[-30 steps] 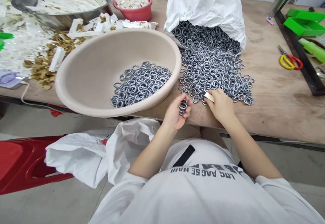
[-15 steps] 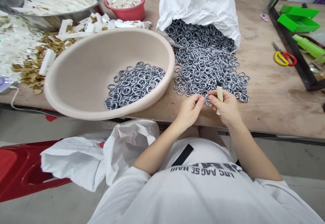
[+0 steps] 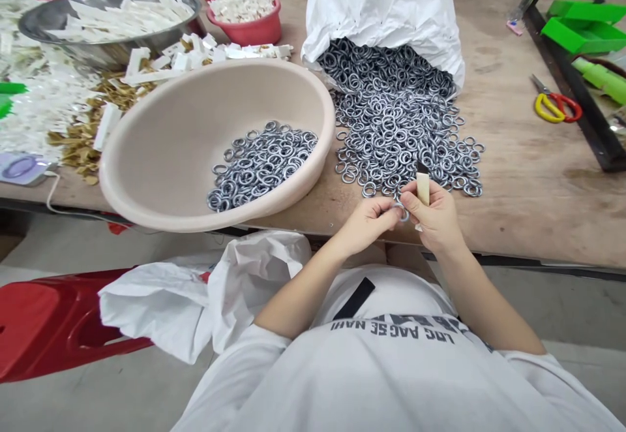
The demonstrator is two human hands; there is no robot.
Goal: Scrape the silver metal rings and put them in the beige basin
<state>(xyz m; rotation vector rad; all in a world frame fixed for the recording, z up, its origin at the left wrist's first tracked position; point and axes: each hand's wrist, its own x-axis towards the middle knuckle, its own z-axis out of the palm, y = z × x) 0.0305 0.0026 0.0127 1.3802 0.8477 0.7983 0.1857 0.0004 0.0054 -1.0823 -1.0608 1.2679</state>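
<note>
Between my hands, at the near edge of the ring pile [image 3: 391,125], is a grey ring [image 3: 402,211]. The thumb and fingers of my left hand [image 3: 374,223] pinch its left side. My right hand [image 3: 435,213] is closed round a tool with a pale handle [image 3: 423,187] and a dark tip pointing away from me; its fingertips also meet the ring. The tool's lower end is mostly hidden by the fingers. To the left, a large beige basin [image 3: 161,138] holds many similar rings.
A white sack [image 3: 381,8] spills rings behind the pile. Scissors [image 3: 555,107] and green trays [image 3: 581,34] are at the right. A steel bowl [image 3: 112,44], a red bowl [image 3: 249,30] and loose white pieces fill the left. A red stool [image 3: 44,327] stands below the table.
The view has shifted slightly. Both hands and the ring between them have moved a little nearer to me, and the ring now shows more clearly at my left fingertips.
</note>
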